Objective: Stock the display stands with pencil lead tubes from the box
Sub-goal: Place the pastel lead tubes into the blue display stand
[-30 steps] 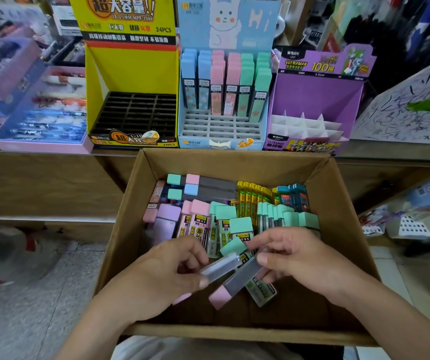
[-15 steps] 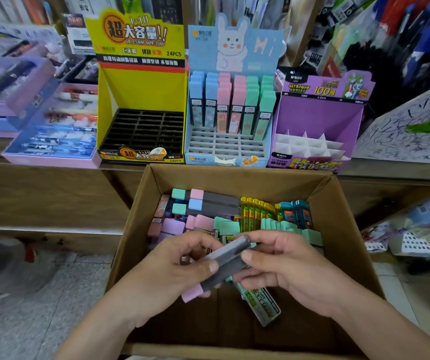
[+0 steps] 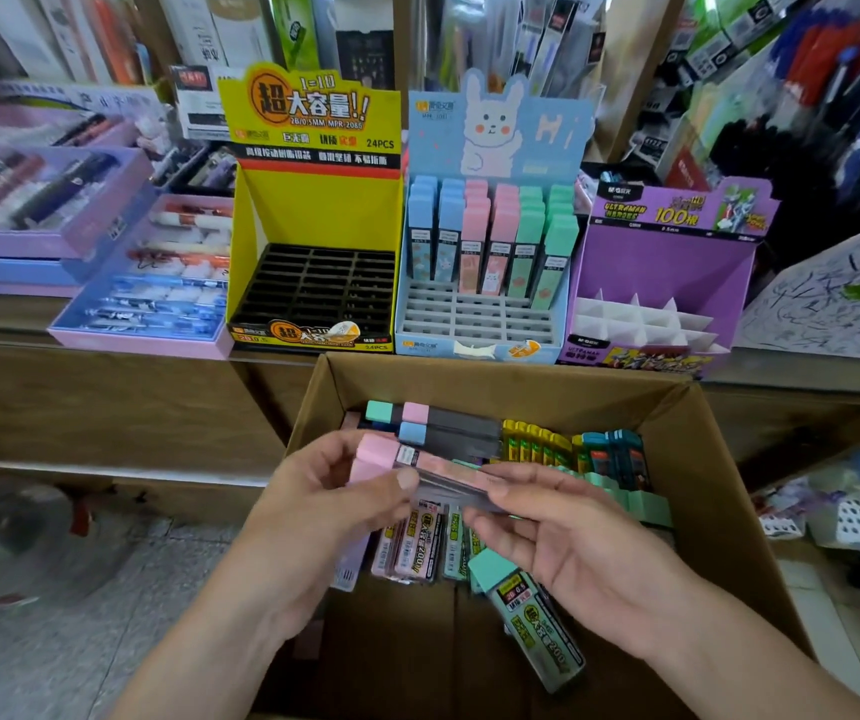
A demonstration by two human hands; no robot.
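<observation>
Both hands over cardboard box (image 3: pixel 713 491). Left hand (image 3: pixel 329 496) fingers pinch pink-capped tube (image 3: pixel 433 467) at cap end; right hand (image 3: pixel 568 548) fingers pinch other end. Tube level, above loose tubes (image 3: pixel 417 553) in box. Rabbit stand (image 3: pixel 480 350) half filled on surface (image 3: pixel 2 311) behind.

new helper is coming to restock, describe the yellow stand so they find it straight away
Behind the cardboard box, three upright stands sit in a row on the wooden counter. The yellow stand is the leftmost, next to the blue rabbit stand. Only it has a black slotted tray, with no tubes in it.
</observation>
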